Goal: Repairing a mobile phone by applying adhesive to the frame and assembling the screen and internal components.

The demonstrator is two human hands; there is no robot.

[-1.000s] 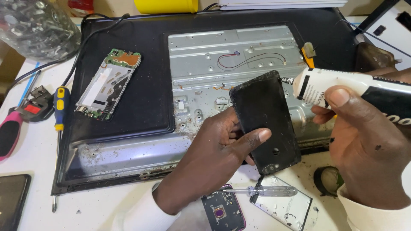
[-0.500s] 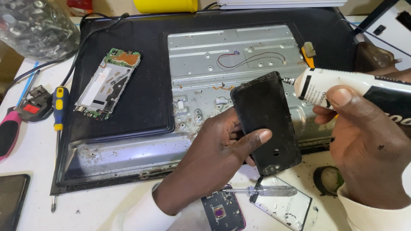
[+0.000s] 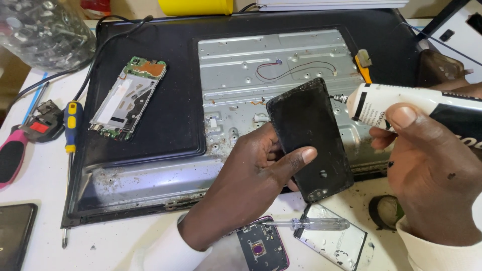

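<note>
My left hand (image 3: pixel 251 180) grips a black phone back cover (image 3: pixel 311 138), tilted, its inner side facing up, thumb across its lower edge. My right hand (image 3: pixel 427 175) holds a white glue tube (image 3: pixel 401 103) with a black band. The tube's thin nozzle touches the cover's upper right edge. Both hands hover over the metal back of a large flat screen (image 3: pixel 271 65) lying face down on the white table.
A phone frame with a green circuit board (image 3: pixel 128 98) lies on the screen's black rim. At the left are a blue and yellow screwdriver (image 3: pixel 72 125), pink-handled pliers (image 3: pixel 12 158) and a dark phone (image 3: pixel 12 236). Near me lie a clear-handled screwdriver (image 3: pixel 314 224), a phone part (image 3: pixel 261 246) and a glass panel (image 3: pixel 334 241).
The cover and the tube nozzle have shifted slightly; the nozzle stays at the cover's upper right edge. Both hands keep their hold.
</note>
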